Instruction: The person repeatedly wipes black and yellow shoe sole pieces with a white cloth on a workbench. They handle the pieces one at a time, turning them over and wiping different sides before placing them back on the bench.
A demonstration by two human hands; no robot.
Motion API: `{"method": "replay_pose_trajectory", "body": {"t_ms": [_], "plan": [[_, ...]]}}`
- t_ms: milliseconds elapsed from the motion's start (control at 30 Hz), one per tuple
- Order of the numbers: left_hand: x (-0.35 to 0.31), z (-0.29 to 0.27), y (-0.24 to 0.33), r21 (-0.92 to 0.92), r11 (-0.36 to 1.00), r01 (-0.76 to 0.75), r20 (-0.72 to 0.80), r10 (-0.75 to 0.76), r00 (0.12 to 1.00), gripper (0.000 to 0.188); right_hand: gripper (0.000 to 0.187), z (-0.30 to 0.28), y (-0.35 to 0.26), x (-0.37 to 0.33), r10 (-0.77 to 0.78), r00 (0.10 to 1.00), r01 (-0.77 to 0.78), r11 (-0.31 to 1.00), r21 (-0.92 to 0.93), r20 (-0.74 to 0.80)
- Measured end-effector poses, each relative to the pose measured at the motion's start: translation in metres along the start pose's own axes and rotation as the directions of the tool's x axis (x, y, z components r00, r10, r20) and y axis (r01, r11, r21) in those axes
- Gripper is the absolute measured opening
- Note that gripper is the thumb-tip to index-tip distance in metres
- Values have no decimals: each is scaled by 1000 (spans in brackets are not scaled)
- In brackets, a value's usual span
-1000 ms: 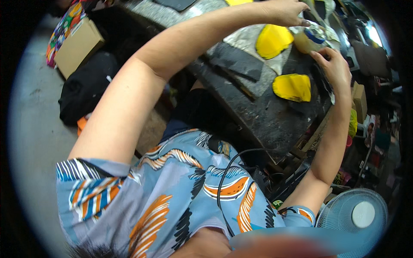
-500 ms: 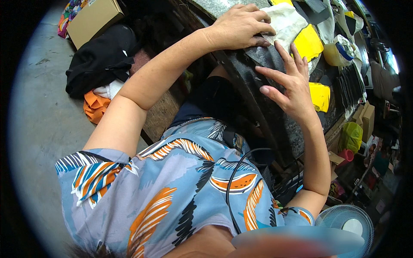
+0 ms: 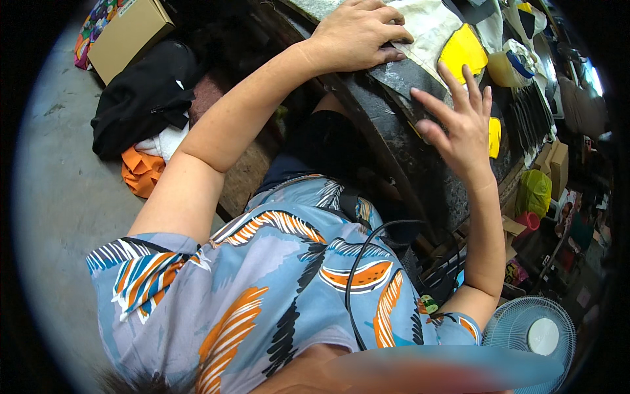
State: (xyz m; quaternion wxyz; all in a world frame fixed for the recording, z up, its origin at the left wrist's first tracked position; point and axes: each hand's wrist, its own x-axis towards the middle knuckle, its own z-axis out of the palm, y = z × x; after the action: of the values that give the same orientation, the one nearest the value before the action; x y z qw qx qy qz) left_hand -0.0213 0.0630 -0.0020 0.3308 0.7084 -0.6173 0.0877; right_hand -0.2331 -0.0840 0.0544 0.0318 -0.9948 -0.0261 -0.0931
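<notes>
Workshop floor: grey concrete (image 3: 59, 217) fills our far left.
Carton: we see a brown cardboard box (image 3: 128, 39) tilted at upper left, beside a many-coloured cloth (image 3: 93, 25).
Heap: below the carton lies a black fabric bundle (image 3: 139, 98), with crumpled orange fabric (image 3: 142, 172) under it.
Bench: our dark, scuffed workbench (image 3: 430, 174) runs slantwise through the upper middle.
Left hand: our left hand (image 3: 357, 36) lies palm down at the bench's near edge, fingers bent and close together; we cannot tell whether they pinch anything.
Dark sheet: just beside that thumb, a flat grey-black sheet (image 3: 410, 77) lies on the bench.
Pale cloth: an off-white cloth (image 3: 430, 26) spreads beyond the sheet, near our left fingertips.
Yellow piece: a flat, rounded yellow piece (image 3: 463, 54) lies on the cloth.
Right hand: our right hand (image 3: 467, 128) is spread wide, its fingertips overlapping the yellow piece's lower edge in view; contact we cannot tell.
Second yellow piece: partly hidden behind that hand (image 3: 494, 139).
Jar: a yellowish jar with a blue band (image 3: 506, 69) lies farther right.
Fan: a round fan (image 3: 543, 336) stands at lower right.
</notes>
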Motion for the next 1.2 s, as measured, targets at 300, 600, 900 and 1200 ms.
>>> {"method": "replay_pose_trajectory", "body": {"t_ms": [300,600,900,1200], "plan": [[0,5,-5,86,996,30,102,-39,994,47,38,-18,-5,-8,2,999,16,942,-335,54],[-4,10,-4,218,976,6,-34,1,999,42,45,-15,45,-1,121,989,-121,993,4,-83],[-2,0,-1,228,969,-95,248,37,968,47,68,-6,84,14,64,997,-57,987,-148,44],[1,-13,8,301,954,-13,163,-38,986,67,53,-6,89,-10,7,997,-25,973,-227,-76]]}}
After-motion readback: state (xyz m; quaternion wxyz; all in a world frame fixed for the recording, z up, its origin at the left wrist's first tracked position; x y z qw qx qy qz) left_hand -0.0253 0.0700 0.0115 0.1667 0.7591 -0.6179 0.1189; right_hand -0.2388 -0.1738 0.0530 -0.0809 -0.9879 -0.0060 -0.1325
